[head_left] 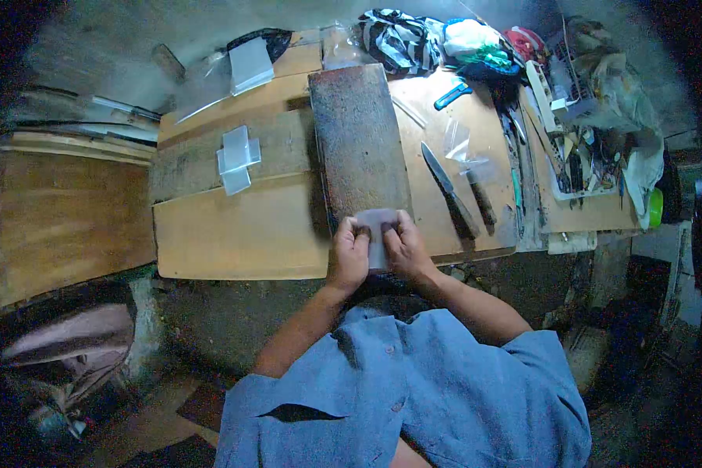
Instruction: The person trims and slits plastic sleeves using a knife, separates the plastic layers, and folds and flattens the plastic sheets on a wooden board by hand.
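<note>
Between my two hands is a small pale, translucent sheet or stack of sheets [377,221]; its exact kind does not show clearly. My left hand [350,253] grips its left side, thumb on top. Its right side is held the same way by my right hand [407,248]. Both hands are at the near end of a dark, worn board [359,140] that lies lengthwise on the table. To the left, several similar pale pieces [238,158] lie crossed in a small pile.
Right of the board lie a long knife [443,178], a dark-handled tool [482,201], clear plastic bags [458,142] and a blue cutter [452,93]. White sheets [251,65] sit at the back left. A tray of tools [581,168] and bundled bags [402,40] line the far and right sides.
</note>
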`<state>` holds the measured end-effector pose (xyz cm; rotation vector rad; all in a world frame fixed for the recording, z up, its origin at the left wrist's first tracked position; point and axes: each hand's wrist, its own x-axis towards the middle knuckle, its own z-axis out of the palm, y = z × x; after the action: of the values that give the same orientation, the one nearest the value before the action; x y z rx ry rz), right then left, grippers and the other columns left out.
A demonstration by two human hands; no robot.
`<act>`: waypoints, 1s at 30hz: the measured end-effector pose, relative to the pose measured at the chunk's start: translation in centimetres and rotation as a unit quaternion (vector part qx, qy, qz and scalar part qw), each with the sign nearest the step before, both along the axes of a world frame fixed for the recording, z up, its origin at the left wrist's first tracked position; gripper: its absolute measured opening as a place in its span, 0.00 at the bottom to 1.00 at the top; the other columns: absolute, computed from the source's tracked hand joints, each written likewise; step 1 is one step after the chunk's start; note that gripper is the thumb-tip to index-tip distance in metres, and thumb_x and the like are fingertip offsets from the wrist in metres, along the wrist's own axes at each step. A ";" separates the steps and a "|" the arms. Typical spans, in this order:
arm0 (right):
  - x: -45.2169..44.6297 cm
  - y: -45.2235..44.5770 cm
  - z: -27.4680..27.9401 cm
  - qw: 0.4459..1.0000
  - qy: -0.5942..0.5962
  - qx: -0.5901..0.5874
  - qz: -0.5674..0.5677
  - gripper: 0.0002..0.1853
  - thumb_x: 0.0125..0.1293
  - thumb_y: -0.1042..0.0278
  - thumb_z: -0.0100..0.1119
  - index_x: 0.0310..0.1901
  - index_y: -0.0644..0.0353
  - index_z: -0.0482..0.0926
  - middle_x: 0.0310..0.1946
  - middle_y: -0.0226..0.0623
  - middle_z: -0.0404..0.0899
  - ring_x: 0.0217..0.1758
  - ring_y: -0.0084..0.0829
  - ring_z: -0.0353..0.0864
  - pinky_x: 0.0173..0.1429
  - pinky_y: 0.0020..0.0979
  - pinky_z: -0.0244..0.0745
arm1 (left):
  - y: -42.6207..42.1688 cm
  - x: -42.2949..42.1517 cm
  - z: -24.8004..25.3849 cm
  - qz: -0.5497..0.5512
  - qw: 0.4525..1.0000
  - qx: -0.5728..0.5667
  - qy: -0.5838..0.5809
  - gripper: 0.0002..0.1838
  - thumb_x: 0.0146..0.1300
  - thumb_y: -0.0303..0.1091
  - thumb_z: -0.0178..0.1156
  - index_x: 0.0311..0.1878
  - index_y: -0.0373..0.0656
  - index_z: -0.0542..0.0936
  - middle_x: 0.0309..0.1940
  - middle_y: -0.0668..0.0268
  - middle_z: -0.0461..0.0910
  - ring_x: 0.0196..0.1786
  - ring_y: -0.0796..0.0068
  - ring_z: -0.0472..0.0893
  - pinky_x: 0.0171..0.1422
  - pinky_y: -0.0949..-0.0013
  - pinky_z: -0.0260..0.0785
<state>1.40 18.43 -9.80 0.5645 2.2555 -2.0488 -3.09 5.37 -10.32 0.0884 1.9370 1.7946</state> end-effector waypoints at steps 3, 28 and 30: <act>-0.1 0.5 0.6 0.999 -0.033 0.028 0.011 0.08 0.70 0.69 0.45 0.46 0.62 0.68 0.33 0.31 0.70 0.38 0.20 0.67 0.42 0.23 0.67 | -0.4 -0.2 -0.3 0.023 1.000 0.014 0.000 0.05 0.66 0.26 0.47 0.42 0.39 0.71 0.35 0.69 0.73 0.37 0.80 0.71 0.43 0.71 0.67; -2.5 3.7 2.7 0.855 0.061 0.501 0.118 0.05 0.63 0.72 0.46 0.39 0.62 0.65 0.30 0.48 0.69 0.32 0.50 0.75 0.33 0.46 0.72 | -3.6 1.0 -0.9 0.058 0.997 -0.006 -0.046 0.16 0.69 0.32 0.48 0.57 0.44 0.61 0.33 0.65 0.73 0.22 0.82 0.74 0.19 0.81 0.61; -2.7 3.7 3.4 0.841 0.078 0.521 0.119 0.05 0.63 0.72 0.46 0.39 0.61 0.66 0.30 0.46 0.70 0.33 0.49 0.75 0.34 0.44 0.72 | -3.8 1.1 -0.7 0.059 0.997 -0.011 -0.052 0.16 0.69 0.32 0.48 0.57 0.44 0.61 0.33 0.64 0.73 0.22 0.82 0.74 0.19 0.81 0.61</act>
<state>-1.26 22.10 -6.41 0.0844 3.1926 -0.6142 -1.98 1.61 -11.00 -0.1271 1.9233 1.8144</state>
